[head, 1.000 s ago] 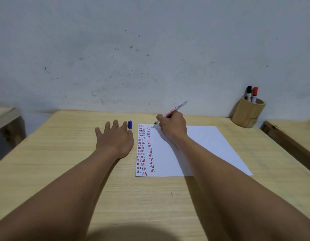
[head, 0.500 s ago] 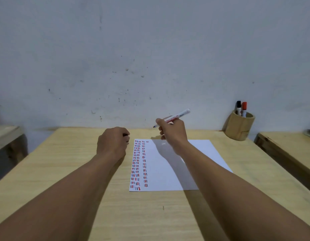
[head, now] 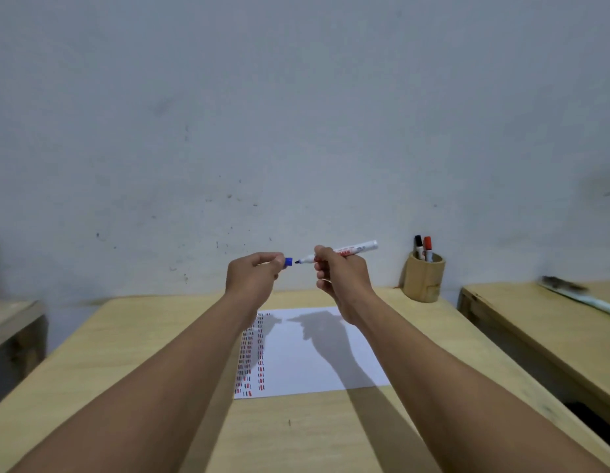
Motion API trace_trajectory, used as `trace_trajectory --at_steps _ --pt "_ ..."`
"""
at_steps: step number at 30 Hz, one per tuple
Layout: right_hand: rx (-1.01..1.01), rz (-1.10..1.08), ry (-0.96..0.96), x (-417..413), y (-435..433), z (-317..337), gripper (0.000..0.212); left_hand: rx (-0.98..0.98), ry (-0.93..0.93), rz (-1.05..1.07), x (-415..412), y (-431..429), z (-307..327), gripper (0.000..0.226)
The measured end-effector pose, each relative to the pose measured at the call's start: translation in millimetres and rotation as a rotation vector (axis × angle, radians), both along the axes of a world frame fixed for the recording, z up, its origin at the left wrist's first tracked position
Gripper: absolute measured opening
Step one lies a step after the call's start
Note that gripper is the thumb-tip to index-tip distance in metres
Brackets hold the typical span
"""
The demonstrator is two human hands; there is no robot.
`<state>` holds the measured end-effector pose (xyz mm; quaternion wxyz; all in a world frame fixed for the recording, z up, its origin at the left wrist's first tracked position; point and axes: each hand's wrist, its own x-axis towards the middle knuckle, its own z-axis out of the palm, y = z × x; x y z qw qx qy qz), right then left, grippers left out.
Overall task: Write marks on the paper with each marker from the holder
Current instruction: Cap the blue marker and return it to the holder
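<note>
My right hand (head: 341,274) grips a white marker (head: 355,250), held level above the table with its uncovered tip pointing left. My left hand (head: 254,278) pinches the blue cap (head: 288,261) a short gap from that tip. Both hands are raised over the white paper (head: 317,356), which lies on the wooden table (head: 133,339) and carries columns of short red, blue and black marks along its left side. A round bamboo holder (head: 424,280) stands at the back right with a black marker (head: 418,245) and a red marker (head: 427,246) in it.
A grey wall rises behind the table. A second wooden table (head: 549,322) stands to the right with a long pale object (head: 580,295) on it. Part of a wooden bench (head: 13,319) shows at the left edge.
My left hand picked the blue cap off the table and lifted it. My right hand lifted the marker off the paper; cap and tip have come close together in the air.
</note>
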<state>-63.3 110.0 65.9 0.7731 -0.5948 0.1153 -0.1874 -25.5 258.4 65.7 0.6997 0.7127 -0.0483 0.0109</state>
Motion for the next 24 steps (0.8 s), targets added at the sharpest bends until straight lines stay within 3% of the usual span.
trace_trajectory --at_steps 18,24 --pt "0.111 0.046 -0.056 -43 -28 20 0.015 -0.061 0.012 -0.118 -36 -42 28 0.009" --pt "0.228 0.073 -0.007 -45 -32 20 0.017 -0.027 -0.069 -0.077 -37 -49 26 0.007"
